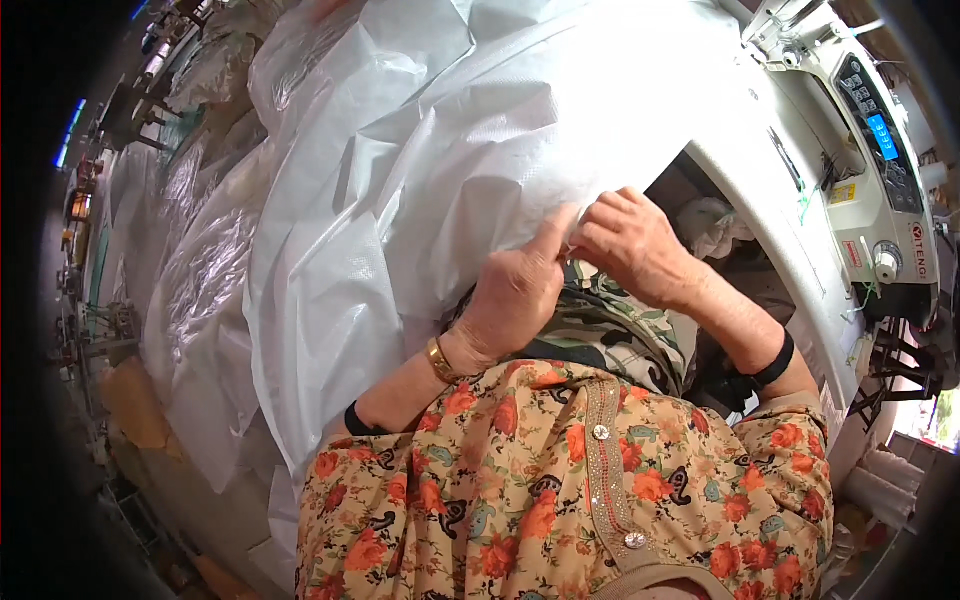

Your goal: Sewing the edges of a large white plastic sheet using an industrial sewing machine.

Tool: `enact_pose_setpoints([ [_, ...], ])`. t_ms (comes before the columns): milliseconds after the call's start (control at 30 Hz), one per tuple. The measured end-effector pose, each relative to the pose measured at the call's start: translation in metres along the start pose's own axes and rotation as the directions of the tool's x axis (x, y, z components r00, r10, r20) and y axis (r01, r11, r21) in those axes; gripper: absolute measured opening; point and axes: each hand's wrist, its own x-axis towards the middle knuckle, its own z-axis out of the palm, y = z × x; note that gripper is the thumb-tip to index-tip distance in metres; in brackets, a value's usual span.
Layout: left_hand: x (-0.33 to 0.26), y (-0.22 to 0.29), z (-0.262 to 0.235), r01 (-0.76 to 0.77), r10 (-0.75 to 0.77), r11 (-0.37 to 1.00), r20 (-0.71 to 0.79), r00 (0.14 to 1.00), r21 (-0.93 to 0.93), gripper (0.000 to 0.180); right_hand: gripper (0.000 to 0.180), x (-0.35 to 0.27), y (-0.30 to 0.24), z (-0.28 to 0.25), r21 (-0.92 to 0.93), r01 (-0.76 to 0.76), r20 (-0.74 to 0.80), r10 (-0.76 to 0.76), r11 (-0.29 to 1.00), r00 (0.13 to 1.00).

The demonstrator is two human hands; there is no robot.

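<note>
A large sheet of white woven plastic fabric point(440, 170) spreads in creases over the work surface and hangs down on the left. Both hands meet at its near edge, above my lap. My left hand point(520, 290) is closed, its thumb and fingers pinching the fabric's edge. Right beside it, my right hand point(632, 245) is closed with curled fingers on the same edge. The fingertips of the two hands almost touch, and the bit of fabric between them is mostly hidden.
A white sewing machine point(880, 170) with a lit control panel stands to the right. Its white table edge point(770, 235) curves beside my right forearm. Crumpled clear plastic sheeting point(200, 270) lies at the left. Green threads point(808, 200) lie by the machine.
</note>
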Motion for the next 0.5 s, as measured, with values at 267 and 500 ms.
enact_pose_setpoints([
  [267,0.012,0.001,-0.013,-0.167,0.153,0.973,-0.097,0.983,-0.160,0.027,0.015,0.011,0.016,-0.038,0.370,-0.185,-0.019,0.207,0.910,0.978],
  [500,0.018,0.003,-0.003,-0.251,0.260,0.965,-0.173,0.950,0.069,0.036,0.013,0.019,0.018,-0.045,0.297,-0.223,-0.002,0.235,0.928,0.972],
])
